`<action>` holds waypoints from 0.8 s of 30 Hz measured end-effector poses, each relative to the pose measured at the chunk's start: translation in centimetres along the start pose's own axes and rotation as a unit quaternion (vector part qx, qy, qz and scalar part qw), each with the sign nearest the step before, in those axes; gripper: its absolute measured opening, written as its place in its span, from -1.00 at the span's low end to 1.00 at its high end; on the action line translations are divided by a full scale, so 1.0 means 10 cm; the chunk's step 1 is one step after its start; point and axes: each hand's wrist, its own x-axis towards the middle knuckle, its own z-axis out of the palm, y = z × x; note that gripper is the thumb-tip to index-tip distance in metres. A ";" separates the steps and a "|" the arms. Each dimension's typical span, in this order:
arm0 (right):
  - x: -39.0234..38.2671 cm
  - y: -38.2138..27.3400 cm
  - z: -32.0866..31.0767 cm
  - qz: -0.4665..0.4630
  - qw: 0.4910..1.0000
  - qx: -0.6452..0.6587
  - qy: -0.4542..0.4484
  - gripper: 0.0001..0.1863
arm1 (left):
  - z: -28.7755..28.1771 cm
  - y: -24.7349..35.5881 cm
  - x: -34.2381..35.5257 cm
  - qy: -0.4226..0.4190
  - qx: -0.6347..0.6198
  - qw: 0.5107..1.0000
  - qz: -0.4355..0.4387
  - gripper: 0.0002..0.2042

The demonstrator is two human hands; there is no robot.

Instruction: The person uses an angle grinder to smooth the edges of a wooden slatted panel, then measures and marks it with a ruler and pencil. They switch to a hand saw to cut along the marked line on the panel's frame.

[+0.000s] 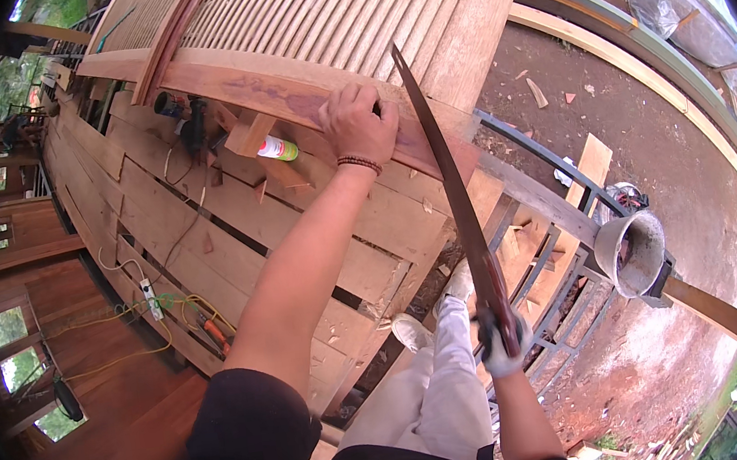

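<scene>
A large louvered wooden panel [335, 16] lies raised in front of me, its near edge a reddish-brown rail [252, 89]. My left hand [358, 124], bare with a beaded bracelet, presses on this rail with its fingers curled round the wood. A handsaw [437, 145] with a long dark blade is held in my right hand [501, 342], which wears a white and dark glove. The blade points away from me and passes over the rail's right end, to the right of my left hand. Whether its teeth touch the wood I cannot tell.
Under the panel are a spray can [277, 148], a dark power tool [191, 127] and wood offcuts on a plank platform [238, 199]. A power strip [151, 300] and cords lie left. At right are a metal frame [577, 306], a bucket [630, 255] and dirt ground [586, 69].
</scene>
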 end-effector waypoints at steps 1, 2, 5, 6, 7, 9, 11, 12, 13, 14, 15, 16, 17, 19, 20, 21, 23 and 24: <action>0.37 0.15 0.16 -0.052 0.998 -0.016 0.017 -0.78 | 0.04 0.06 0.03 0.018 -0.018 0.999 0.019 -0.89; 0.75 0.30 0.31 -0.105 0.993 -0.033 0.035 -0.80 | 0.06 0.12 0.00 0.018 -0.024 0.999 0.025 -0.88; 0.44 -0.29 0.29 -0.059 0.998 -0.038 0.006 -0.81 | 0.01 -0.08 0.01 0.028 -0.006 0.999 0.025 -0.87; 0.14 -0.27 0.19 -0.012 0.999 -0.035 0.010 -0.78 | -0.03 -0.10 -0.09 0.009 -0.008 1.000 0.020 -0.87; -0.14 -0.18 0.08 0.045 0.999 0.005 0.004 -0.76 | -0.03 -0.19 -0.02 0.012 0.002 1.000 0.013 -0.87; -0.48 -0.42 -0.07 0.185 0.949 0.252 0.035 -0.71 | -0.03 -0.07 -0.01 0.004 0.004 1.000 0.016 -0.88; -0.29 -0.32 -0.08 0.164 0.932 0.322 -0.004 -0.65 | -0.01 -0.05 0.03 0.008 0.003 1.000 0.016 -0.88; 0.09 -0.13 0.07 0.039 0.988 0.148 -0.029 -0.69 | 0.00 -0.06 0.03 0.009 0.003 1.000 0.017 -0.89; 0.46 -0.10 0.21 -0.087 0.996 -0.033 0.002 -0.73 | 0.05 -0.02 0.06 0.009 0.003 0.999 0.034 -0.89; 0.63 -0.21 0.31 -0.123 0.991 -0.041 0.023 -0.76 | 0.07 0.01 0.03 0.002 0.002 1.000 0.027 -0.89; 0.80 -0.32 0.41 -0.160 0.985 -0.050 0.042 -0.79 | 0.07 0.02 0.02 -0.008 0.004 1.000 0.024 -0.88; 0.84 -0.55 0.42 -0.172 0.984 -0.049 0.019 -0.80 | 0.06 -0.03 0.07 -0.012 0.013 1.000 0.020 -0.88; 0.59 -0.44 0.36 -0.110 0.992 -0.045 0.031 -0.79 | 0.06 -0.06 0.06 -0.017 0.018 1.000 0.017 -0.89; 0.14 -0.52 0.11 -0.055 0.996 -0.067 -0.021 -0.82 | 0.04 -0.19 0.01 -0.011 0.029 0.999 0.027 -0.89; -0.09 -0.58 -0.05 -0.039 0.993 -0.104 -0.035 -0.84 | 0.04 -0.18 0.00 -0.002 0.033 0.999 0.028 -0.88; -0.22 -0.53 -0.15 -0.073 0.987 -0.140 -0.020 -0.88 | 0.05 -0.15 0.02 0.001 0.035 0.999 0.031 -0.88; -0.17 -0.47 -0.16 -0.063 0.996 -0.063 -0.019 -0.91 | 0.10 -0.11 0.02 0.000 0.038 0.999 0.032 -0.88; 0.08 -0.43 -0.13 -0.088 0.991 -0.094 -0.047 -0.88 | 0.09 -0.12 0.00 -0.009 0.036 0.999 0.037 -0.89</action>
